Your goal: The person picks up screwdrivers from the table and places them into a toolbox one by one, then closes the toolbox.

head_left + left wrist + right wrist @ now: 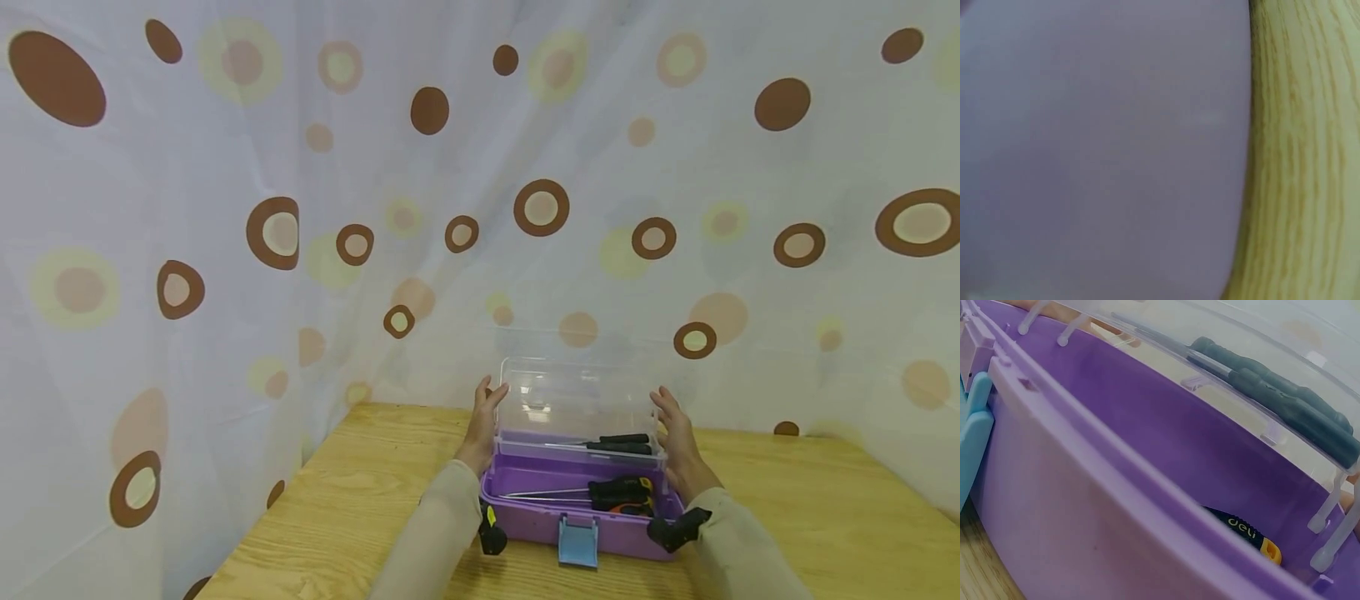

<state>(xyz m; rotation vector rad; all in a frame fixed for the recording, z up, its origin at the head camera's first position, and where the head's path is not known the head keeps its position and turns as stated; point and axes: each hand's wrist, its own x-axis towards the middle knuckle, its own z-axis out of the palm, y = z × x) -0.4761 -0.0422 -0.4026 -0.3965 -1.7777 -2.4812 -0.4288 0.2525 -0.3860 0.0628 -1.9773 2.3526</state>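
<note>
A purple toolbox [525, 521] stands on the table, its clear lid [600, 387] raised at the back. My left hand [477, 429] lies along the left side of the lid and box, fingers extended upward. On the opposite side, my right hand [681, 446] is placed likewise, its fingertips by the lid's right edge. A clear upper tray [1207, 378] holds dark-handled screwdrivers [1291, 409]. Below it, in the box, lie screwdrivers with black handles [615, 488]; one handle [1244, 531] has a yellow end and reads "deli". The left wrist view is filled by the blurred purple box wall [1104, 150].
A light blue latch [578, 542] hangs down at the box's front. Wooden tabletop [360, 492] extends to both sides. Behind it hangs a white curtain [465, 150] with brown and yellow dots. Dark devices [678, 529] are strapped at both wrists.
</note>
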